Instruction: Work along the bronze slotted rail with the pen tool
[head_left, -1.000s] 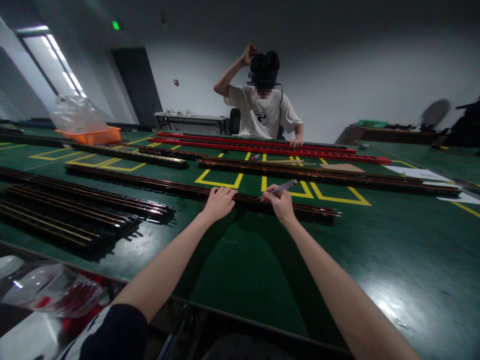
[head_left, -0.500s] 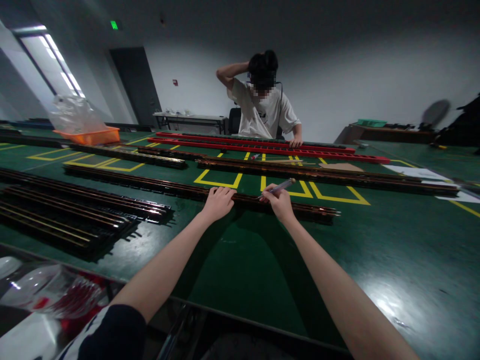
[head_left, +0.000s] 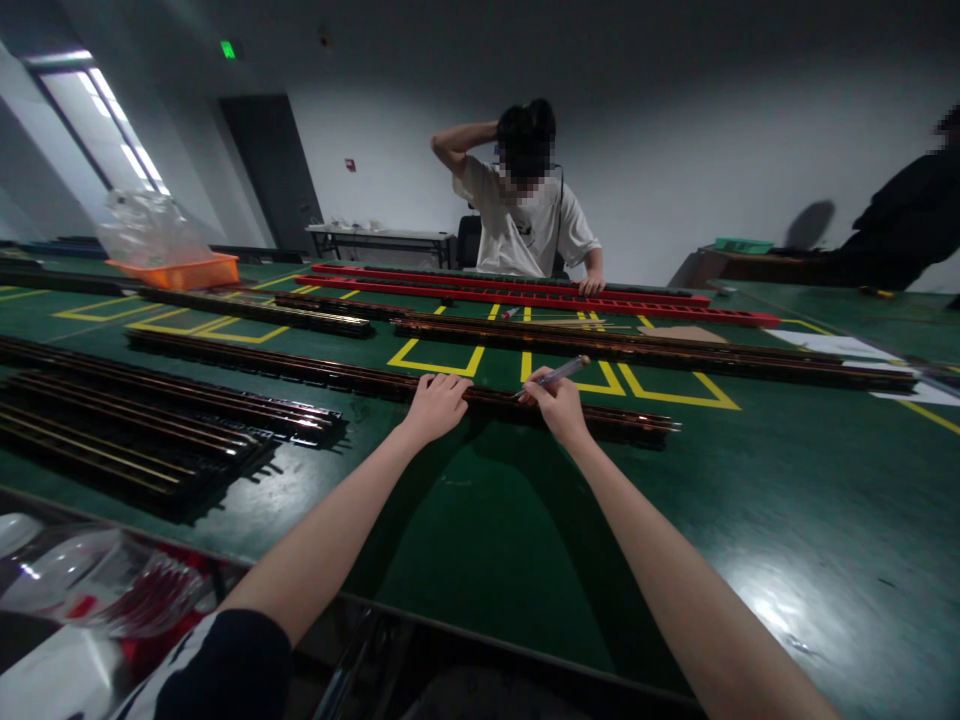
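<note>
A long dark rail (head_left: pixel 352 377) with copper-coloured strips lies slantwise across the green table before me. My left hand (head_left: pixel 437 405) is closed over its near-middle part, fingers curled onto the top. Just to the right, my right hand (head_left: pixel 556 405) pinches a slim pen-like tool (head_left: pixel 564 371), its thick end pointing up and right. The tool's thin tip meets the rail or hovers right at it; I cannot tell which. Bare metal ends (head_left: pixel 675 427) stick out at the rail's right end.
More dark rails (head_left: pixel 150 430) lie at the left, and another long one (head_left: pixel 645 350) beyond my hands. Red ladder-like rails (head_left: pixel 525 290) lie by a seated person (head_left: pixel 525 225). An orange basket (head_left: pixel 176 272) holds clear plastic. Papers (head_left: pixel 840 345) lie right; a second person (head_left: pixel 911 215) stands behind.
A person in dark clothing at the far right has come further into view. My hands, the tool and the rail show almost no movement.
</note>
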